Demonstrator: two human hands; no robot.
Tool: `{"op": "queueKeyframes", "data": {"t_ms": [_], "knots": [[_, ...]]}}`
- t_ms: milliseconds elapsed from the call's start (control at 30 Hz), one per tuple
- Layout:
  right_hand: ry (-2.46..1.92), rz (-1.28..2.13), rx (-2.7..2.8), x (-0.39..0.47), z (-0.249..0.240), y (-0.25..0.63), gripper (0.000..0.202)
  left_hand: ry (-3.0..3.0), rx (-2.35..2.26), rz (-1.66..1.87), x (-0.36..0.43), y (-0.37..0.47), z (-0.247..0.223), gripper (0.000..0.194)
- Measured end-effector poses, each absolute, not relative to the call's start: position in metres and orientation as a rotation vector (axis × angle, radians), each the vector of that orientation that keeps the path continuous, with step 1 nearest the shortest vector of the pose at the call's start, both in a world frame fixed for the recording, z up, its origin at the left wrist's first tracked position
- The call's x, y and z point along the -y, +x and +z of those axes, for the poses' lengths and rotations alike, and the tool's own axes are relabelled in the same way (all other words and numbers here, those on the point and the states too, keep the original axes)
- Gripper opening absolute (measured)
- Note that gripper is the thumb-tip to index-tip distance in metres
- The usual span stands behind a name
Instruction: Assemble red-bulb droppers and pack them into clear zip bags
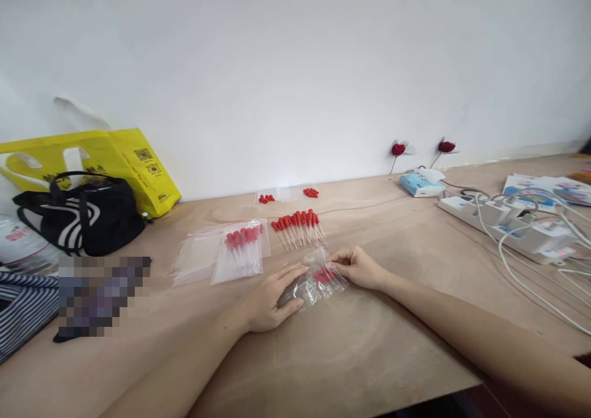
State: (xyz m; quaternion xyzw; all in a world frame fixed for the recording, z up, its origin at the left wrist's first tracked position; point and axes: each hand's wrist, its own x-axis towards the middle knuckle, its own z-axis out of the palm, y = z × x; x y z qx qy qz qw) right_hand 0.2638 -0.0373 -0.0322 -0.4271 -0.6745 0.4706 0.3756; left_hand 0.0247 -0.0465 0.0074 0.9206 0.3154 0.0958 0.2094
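Observation:
A clear plastic bag (pixel 318 292) with several red rubber bulbs (pixel 324 274) in it lies on the table in front of me. My left hand (pixel 277 298) rests on its left side, thumb and fingers spread. At the upper right of the bag, my right hand (pixel 357 266) pinches the plastic between thumb and fingertips. Just beyond it, several droppers (pixel 300 226) with red bulbs lie side by side in a row, tips toward me. To the left, a zip bag (pixel 237 261) holds more red-topped droppers and overlaps flat zip bags (pixel 196 255).
Small bags of red bulbs (pixel 311 192) lie by the wall. At left are a yellow bag (pixel 124 165), a black bag (pixel 101 215) and a pixelated object (pixel 101 298). A tissue pack (pixel 420 184), a power strip (pixel 508 227) and loose white cables (pixel 521 279) lie at right.

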Motion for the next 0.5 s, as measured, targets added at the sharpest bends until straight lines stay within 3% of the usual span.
{"op": "queueKeyframes", "data": {"t_ms": [133, 267, 500], "knots": [[-0.949, 1.192, 1.927, 0.039, -0.022, 0.271, 0.035, 2.554, -0.897, 0.259, 0.047, 0.025, 0.006, 0.052], [-0.816, 1.494, 1.927, 0.038, -0.017, 0.281, 0.040, 2.547, -0.883, 0.279, 0.047, 0.025, 0.006, 0.049], [-0.983, 1.618, 1.759, 0.033, -0.027, 0.290, 0.051, 2.529, -0.793, 0.305, 0.043, 0.014, 0.009, 0.040]]}}
